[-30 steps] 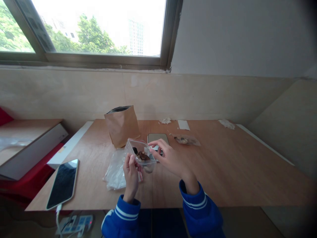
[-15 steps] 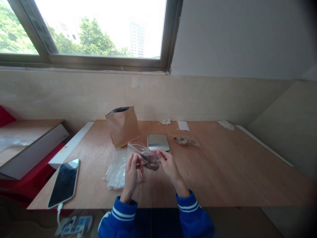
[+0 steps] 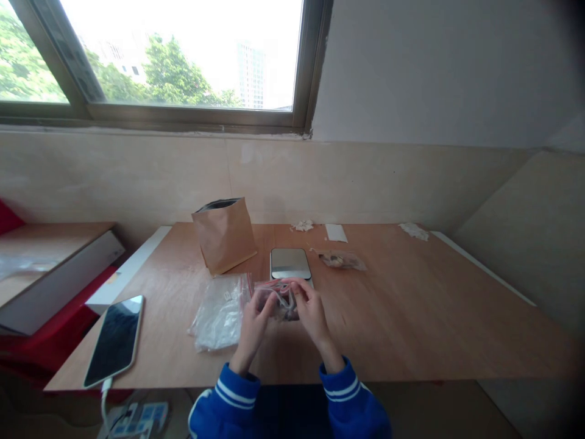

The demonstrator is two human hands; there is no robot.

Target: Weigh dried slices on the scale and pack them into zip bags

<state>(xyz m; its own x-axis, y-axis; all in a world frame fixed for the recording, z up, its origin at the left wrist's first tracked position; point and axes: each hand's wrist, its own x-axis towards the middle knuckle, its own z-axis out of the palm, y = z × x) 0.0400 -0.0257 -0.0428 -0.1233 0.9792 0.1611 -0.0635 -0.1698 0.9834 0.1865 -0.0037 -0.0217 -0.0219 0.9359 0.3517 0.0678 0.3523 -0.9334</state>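
- Both hands are working at the mouth of a clear zip bag [image 3: 286, 312], and I judge that the step in hand is the handling of its strip edge, maybe pressing it together.
- The zip bag is over the near side of the worktop [image 3: 411, 329], just in front of the scale [image 3: 289, 263]; it has dark pieces inside, but their kind is not clear.
- The left hand [image 3: 250, 323] has its fingers nearly closed, with the thumb and the bent fingers pinching the left part of the bag.
- The right hand [image 3: 315, 314] has its fingers also nearly closed, and they hold the red edge at the right part of the mouth.
- Whether the strip is fully joined, I cannot tell, because the plastic is folded and the fingers cover some of it.
- In my judgement, the next move calls for a firm pinch along the strip, with the edge held straight and the pieces kept below it; the soft plastic can fold and leave a gap.
- Flat plastic bags [image 3: 217, 320] lie beside the left hand, and the open paper bag [image 3: 223, 238] stands behind them.
- Another filled bag [image 3: 342, 261] lies to the right of the scale.
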